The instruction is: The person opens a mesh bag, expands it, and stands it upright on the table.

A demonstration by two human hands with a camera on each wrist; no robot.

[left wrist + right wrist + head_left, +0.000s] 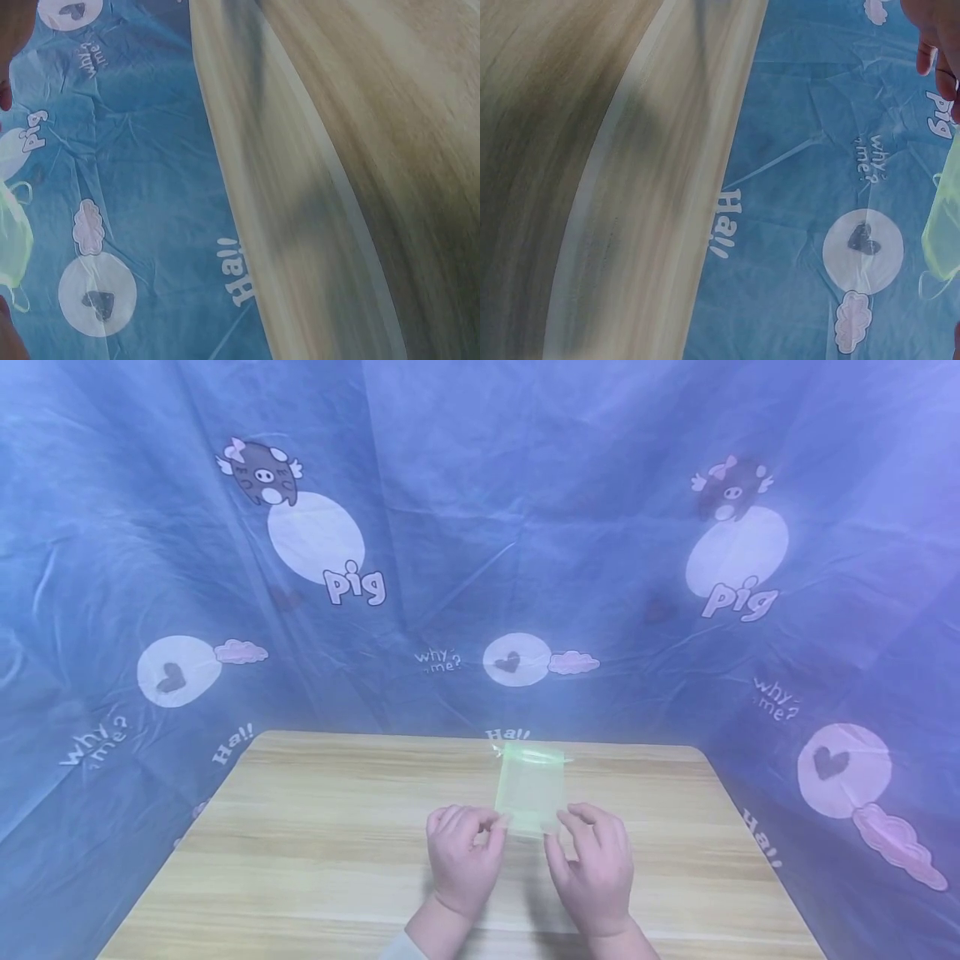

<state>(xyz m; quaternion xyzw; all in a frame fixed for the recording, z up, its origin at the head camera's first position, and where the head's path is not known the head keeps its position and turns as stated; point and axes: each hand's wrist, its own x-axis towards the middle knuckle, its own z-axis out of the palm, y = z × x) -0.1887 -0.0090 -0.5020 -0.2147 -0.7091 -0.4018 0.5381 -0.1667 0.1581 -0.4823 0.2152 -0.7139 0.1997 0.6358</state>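
A pale green, see-through drawstring pouch (532,789) is held up over the far part of the table, with thin cords sticking out at both sides near its top. My left hand (463,860) pinches its lower left corner between thumb and fingers. At the lower right corner, my right hand (596,868) pinches it the same way. Only a strip of the pouch (13,240) shows at the left wrist view's edge, a looped cord at each end. The right wrist view also catches the pouch (941,232) at its border, near some fingers (925,56).
The wood-grain table (315,843) has rounded far corners and a pale edge band. Blue cloth (450,485) printed with pigs, clouds and words hangs behind it and along both sides, close to the table's edges.
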